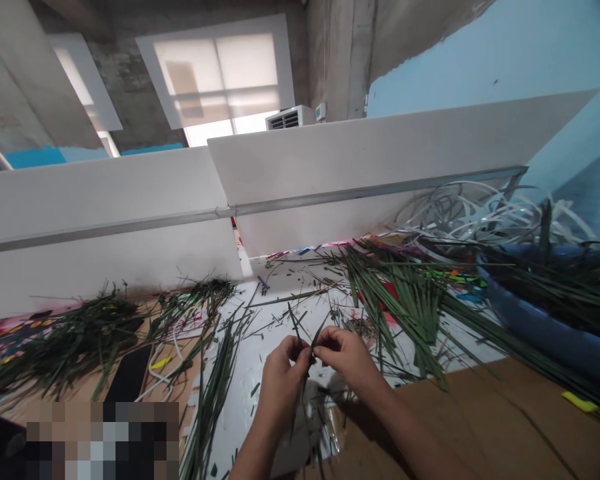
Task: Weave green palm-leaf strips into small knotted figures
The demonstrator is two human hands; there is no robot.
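Note:
Over the white board [240, 387] in the middle, my two hands meet with their fingertips close together. My left hand [286, 367] is closed, pinching narrow green leaf strips [294, 319] that cross and stick out above and below the fingers. My right hand [344, 353] pinches the same crossing strips from the other side, its thumb and forefinger at the crossing point. Strip ends hang below the hands. Just how the strips interlace at the fingertips is too small to make out.
Long green leaf bundles lie left [215, 393] and right [410, 300]. A blue basin [525, 313] of leaves stands far right, white strapping coils [460, 213] behind it. A dark phone [130, 373] and white cable [165, 377] lie left. White panels [330, 173] bound the back.

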